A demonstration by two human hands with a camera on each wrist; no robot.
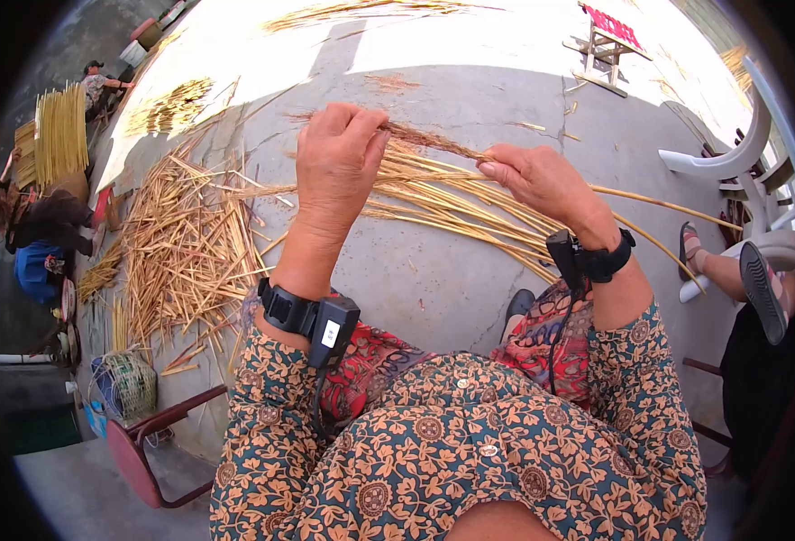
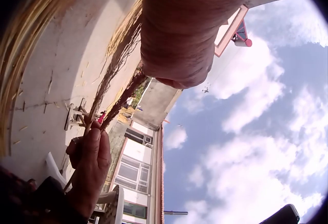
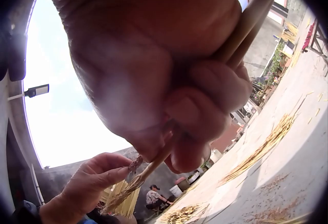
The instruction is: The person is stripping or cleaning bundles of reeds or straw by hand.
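Note:
In the head view, long straw-coloured stalks (image 1: 668,200) with brown, bristly seed heads (image 1: 434,138) are held up in front of the body. My right hand (image 1: 546,183) grips them just below the heads; the right wrist view shows its fingers curled round two stalks (image 3: 251,22). Their bare ends stick out to the right. At the far end of the bristles, my left hand (image 1: 336,167) pinches a reddish-brown tuft (image 3: 135,163) between thumb and fingers. Below the hands, more stalks (image 1: 470,216) lie side by side on the concrete floor.
To the left spreads a heap of short stalk pieces (image 1: 190,234). Upright bundles (image 1: 59,135) stand near two seated people farther left. A wooden stand with red cloth (image 1: 614,32) is at the back right. Close on the right are a white plastic chair (image 1: 749,149) and another person's feet.

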